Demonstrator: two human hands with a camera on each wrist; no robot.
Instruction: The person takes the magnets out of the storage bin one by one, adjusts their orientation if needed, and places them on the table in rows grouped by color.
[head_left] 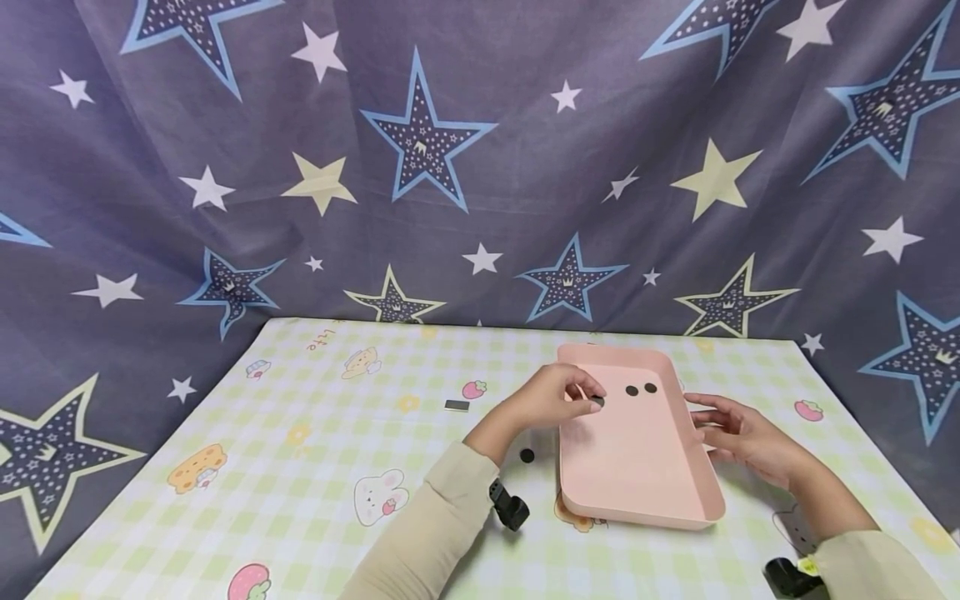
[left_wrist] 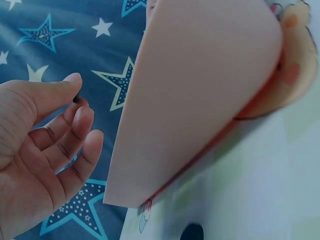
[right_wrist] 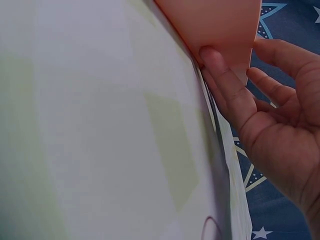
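Observation:
Between thumb and index finger my left hand point(head_left: 543, 398) pinches a small black disc point(head_left: 597, 402), held over the left side of a shallow pink tray point(head_left: 630, 467). The left wrist view shows the disc point(left_wrist: 76, 98) edge-on. Inside the tray, toward its far end, lie a black disc point(head_left: 632, 390) and, beside it, a second disc point(head_left: 650, 388). My right hand point(head_left: 750, 437) rests its loosely extended fingers against the tray's outer right wall. In the right wrist view, fingertips touch that wall point(right_wrist: 215, 25) low down and near its rim.
Another black disc point(head_left: 527, 456) lies on the table just left of the tray. Farther left sits a small dark rectangular piece point(head_left: 457, 406). A checked, cartoon-printed cloth point(head_left: 300, 500) covers the table, and a star-patterned curtain point(head_left: 480, 167) hangs behind its far edge.

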